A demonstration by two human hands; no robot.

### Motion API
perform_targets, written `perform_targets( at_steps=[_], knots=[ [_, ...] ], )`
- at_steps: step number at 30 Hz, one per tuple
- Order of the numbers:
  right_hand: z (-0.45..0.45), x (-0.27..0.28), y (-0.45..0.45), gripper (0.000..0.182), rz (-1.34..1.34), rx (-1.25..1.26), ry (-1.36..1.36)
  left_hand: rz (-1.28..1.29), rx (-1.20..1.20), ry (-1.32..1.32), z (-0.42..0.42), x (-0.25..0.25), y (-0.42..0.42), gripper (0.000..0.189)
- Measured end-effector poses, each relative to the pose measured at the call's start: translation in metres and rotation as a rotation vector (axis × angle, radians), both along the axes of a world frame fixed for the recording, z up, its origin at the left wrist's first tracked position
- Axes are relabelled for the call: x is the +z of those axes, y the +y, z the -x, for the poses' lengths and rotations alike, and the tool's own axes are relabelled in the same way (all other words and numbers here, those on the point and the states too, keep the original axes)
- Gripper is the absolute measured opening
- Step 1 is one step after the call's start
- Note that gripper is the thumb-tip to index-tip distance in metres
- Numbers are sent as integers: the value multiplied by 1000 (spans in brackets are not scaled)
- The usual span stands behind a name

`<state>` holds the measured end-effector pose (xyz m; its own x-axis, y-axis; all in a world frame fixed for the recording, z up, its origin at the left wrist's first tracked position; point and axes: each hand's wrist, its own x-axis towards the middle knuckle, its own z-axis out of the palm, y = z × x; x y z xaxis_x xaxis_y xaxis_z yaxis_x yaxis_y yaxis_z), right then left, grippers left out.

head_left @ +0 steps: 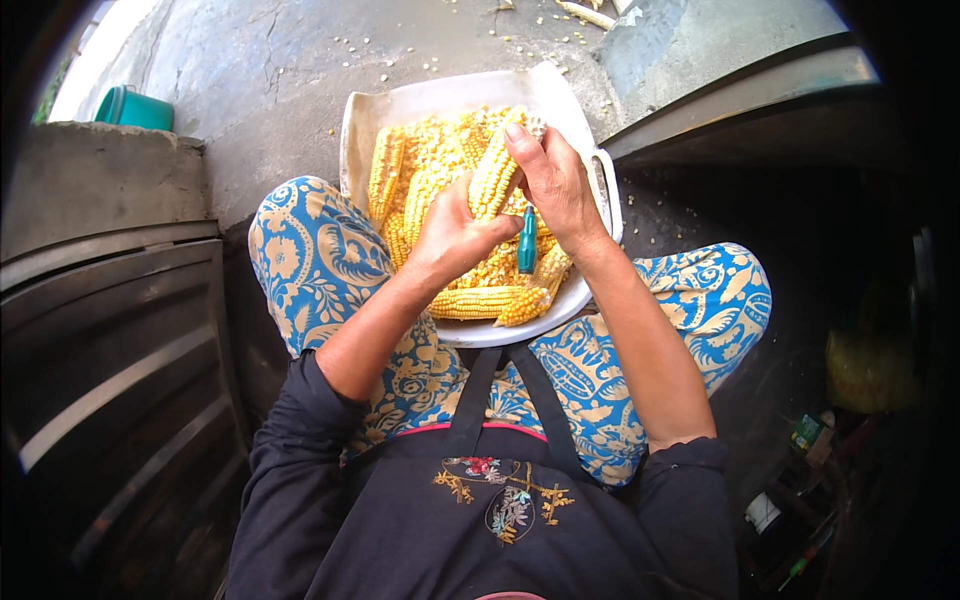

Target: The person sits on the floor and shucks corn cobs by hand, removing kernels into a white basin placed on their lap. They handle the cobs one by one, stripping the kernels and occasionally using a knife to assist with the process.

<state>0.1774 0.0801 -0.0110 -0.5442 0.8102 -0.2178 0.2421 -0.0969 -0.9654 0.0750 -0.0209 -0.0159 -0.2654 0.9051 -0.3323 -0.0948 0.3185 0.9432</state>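
Both my hands grip one ear of yellow corn (pixel 495 176) above a white plastic basin (pixel 592 296). My left hand (pixel 456 229) is around its lower end, and my right hand (pixel 556 176) holds the upper end, thumb on the kernels. Loose kernels (pixel 442 146) and several more ears fill the basin, among them an ear (pixel 386 169) at the left and another ear (pixel 476 302) lying across the near side. Between my hands, a teal tool handle (pixel 527 244) stands out over the kernels; its working end is hidden.
The basin sits in front of my crossed legs in patterned trousers (pixel 315 262). Stray kernels (pixel 384 77) and a few husk-coloured pieces (pixel 585 13) dot the concrete floor (pixel 247 82). A teal bucket (pixel 142 109) lies on a ledge at left. A metal door panel (pixel 112 337) flanks me.
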Motion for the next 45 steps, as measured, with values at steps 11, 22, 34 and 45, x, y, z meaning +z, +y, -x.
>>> perform_targets(
  at_steps=[11, 22, 34, 45],
  knots=[
    [-4, 11, -3, 45, 76, 60, 99, 39, 32, -206, 2, 4, -1, 27],
    [-3, 7, -4, 42, 142, 54, 123, 26, 24, -257, 4, 12, 3, 32],
    [-9, 10, 1, 45, 321, 144, 93, 84, -40, -72, 40, 7, 4, 56],
    [10, -7, -45, 51, 296, 316, 198, -109, 405, -366, 37, -8, 11, 25]
  ],
)
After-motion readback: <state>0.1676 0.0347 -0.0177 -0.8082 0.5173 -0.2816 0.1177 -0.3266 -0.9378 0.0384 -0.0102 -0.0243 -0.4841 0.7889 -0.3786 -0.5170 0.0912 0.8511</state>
